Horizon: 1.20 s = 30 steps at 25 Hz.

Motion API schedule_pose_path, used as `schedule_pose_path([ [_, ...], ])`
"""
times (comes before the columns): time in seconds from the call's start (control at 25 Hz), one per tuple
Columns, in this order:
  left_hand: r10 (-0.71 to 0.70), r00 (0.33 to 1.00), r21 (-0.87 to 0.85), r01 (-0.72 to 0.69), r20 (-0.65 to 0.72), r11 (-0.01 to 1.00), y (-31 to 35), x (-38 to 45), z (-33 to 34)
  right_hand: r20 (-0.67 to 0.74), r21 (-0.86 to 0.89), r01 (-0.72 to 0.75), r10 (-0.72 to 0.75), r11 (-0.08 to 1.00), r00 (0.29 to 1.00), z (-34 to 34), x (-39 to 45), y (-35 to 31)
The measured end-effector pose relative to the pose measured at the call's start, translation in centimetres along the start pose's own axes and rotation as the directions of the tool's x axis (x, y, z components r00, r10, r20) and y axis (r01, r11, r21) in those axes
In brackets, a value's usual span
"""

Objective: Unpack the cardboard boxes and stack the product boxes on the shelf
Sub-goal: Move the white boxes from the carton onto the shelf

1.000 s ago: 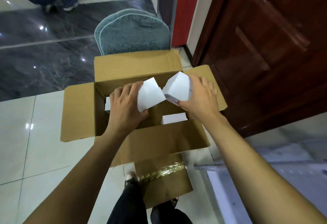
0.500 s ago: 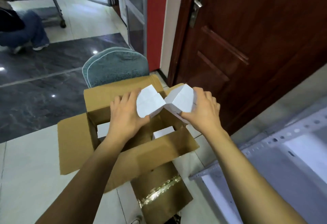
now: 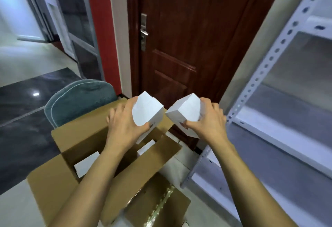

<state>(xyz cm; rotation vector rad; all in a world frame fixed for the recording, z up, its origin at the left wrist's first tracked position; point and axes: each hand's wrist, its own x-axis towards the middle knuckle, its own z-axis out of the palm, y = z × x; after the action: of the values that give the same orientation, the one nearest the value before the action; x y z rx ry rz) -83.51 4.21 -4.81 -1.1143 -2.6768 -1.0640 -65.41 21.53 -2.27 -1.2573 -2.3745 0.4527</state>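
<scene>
My left hand (image 3: pixel 124 126) grips a white product box (image 3: pixel 146 110), held tilted above the open cardboard box (image 3: pixel 86 137). My right hand (image 3: pixel 208 120) grips a second white product box (image 3: pixel 185 113), lifted just right of the carton. The two held boxes are a small gap apart. Inside the carton, more white product boxes (image 3: pixel 86 164) lie low at the left and another white box (image 3: pixel 146 147) shows near the right wall. A white metal shelf (image 3: pixel 280 137) with perforated posts stands to the right, its boards bare.
A dark red wooden door (image 3: pixel 179 47) with a metal handle is straight ahead. A teal cushion (image 3: pixel 80 101) sits behind the carton on the floor. The carton's front flap (image 3: pixel 158 201) with torn tape hangs toward me. Glass partitions stand at the left.
Both hands have lifted their white boxes up out of the carton and drifted right. The view has swung up and right, bringing the shelf into sight.
</scene>
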Motion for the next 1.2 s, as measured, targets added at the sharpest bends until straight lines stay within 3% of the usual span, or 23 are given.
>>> schedule_pose_path([
  [0.36, 0.205, 0.977, -0.169, -0.192, 0.063, 0.967, 6.9, -1.0, -0.5, -0.182, 0.029, -0.194, 0.196, 0.981, 0.964, -6.9, -5.1, 4.8],
  [0.84, 0.333, 0.941, -0.262, -0.308, 0.055, 0.915, 18.9, -7.4, 0.7, -0.335, 0.096, -0.326, 0.339, 0.940, 0.879, -17.6, -13.6, 12.9],
  [1.2, 0.539, 0.841, -0.341, -0.496, 0.039, 0.799, 31.9, -17.1, 2.1, -0.475, 0.157, -0.409, 0.432, 0.899, 0.767, -28.1, -23.0, 21.1],
])
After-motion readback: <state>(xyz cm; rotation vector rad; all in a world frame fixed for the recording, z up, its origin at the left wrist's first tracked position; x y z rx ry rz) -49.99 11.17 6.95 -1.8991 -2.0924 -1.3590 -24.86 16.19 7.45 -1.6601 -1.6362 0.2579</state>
